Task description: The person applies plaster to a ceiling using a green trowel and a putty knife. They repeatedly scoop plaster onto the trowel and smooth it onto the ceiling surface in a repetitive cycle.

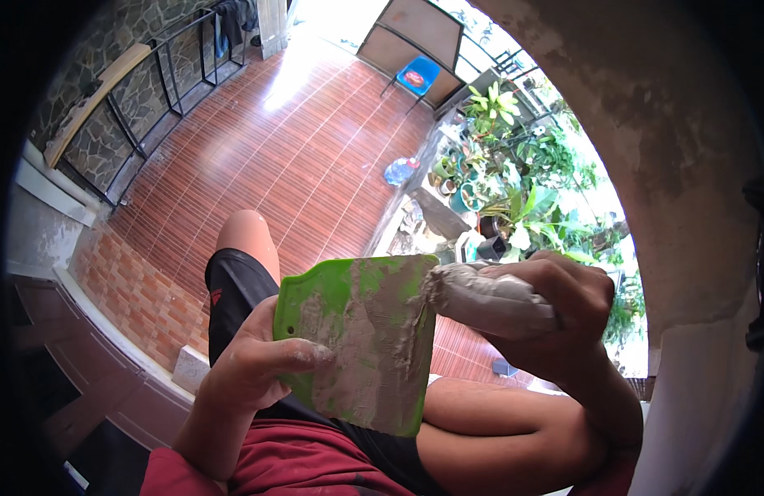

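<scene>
My left hand (262, 360) grips a thin green plastic board (295, 289) by its left edge, thumb on top. The board has a small hole near that edge. Grey-brown paste, like putty or plaster, (370, 347) is smeared over much of its face. In my right hand (564, 306) is a pale grey, rounded, elongated object (494, 298), its kind unclear. Thick paste coats its left end, which meets the board's upper right edge. My right fingers are closed round its other end.
Below are my legs (481, 405) and the red-brown tiled floor (274, 157). Potted plants (465, 194) line a ledge at right, beside a plastic bottle (400, 171). A blue chair (417, 76) stands far off. A metal frame (155, 99) runs along the left stone wall; a plastered wall (688, 165) rises at right.
</scene>
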